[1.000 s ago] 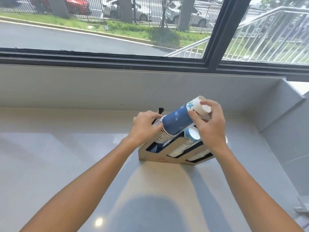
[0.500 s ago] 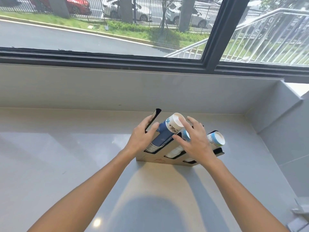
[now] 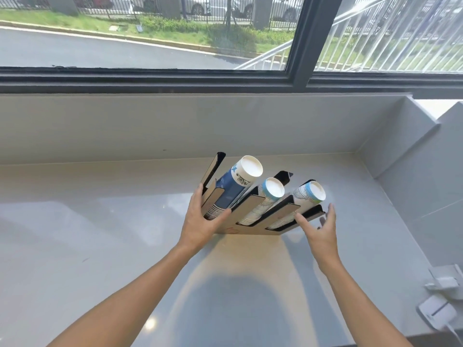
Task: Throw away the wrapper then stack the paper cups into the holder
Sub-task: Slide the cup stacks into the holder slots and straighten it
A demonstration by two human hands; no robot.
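Paper cups fill all three slots of the holder, which sits on the pale counter below the window. Only the head view is given. The left hand grasps the holder's left end: its fingers reach up along the outer side panel and its thumb presses over the front edge, right at the rims of the blue cup stack. That stack lies tilted in the slot just inside this grip, its white bottom pointing up and away from the person. The next slot over, further from the left hand, holds the middle cup stack, and the slot beyond that holds the right cup stack, both tilted the same way. The right hand is spread wide with fingers apart, gripping nothing; its thumb lies near the front edge of the right slot, and its fingertips hover just beside the holder's dark right end panel, though contact cannot be judged. Well away from both hands, at the counter's right edge, lie some white plastic pieces.
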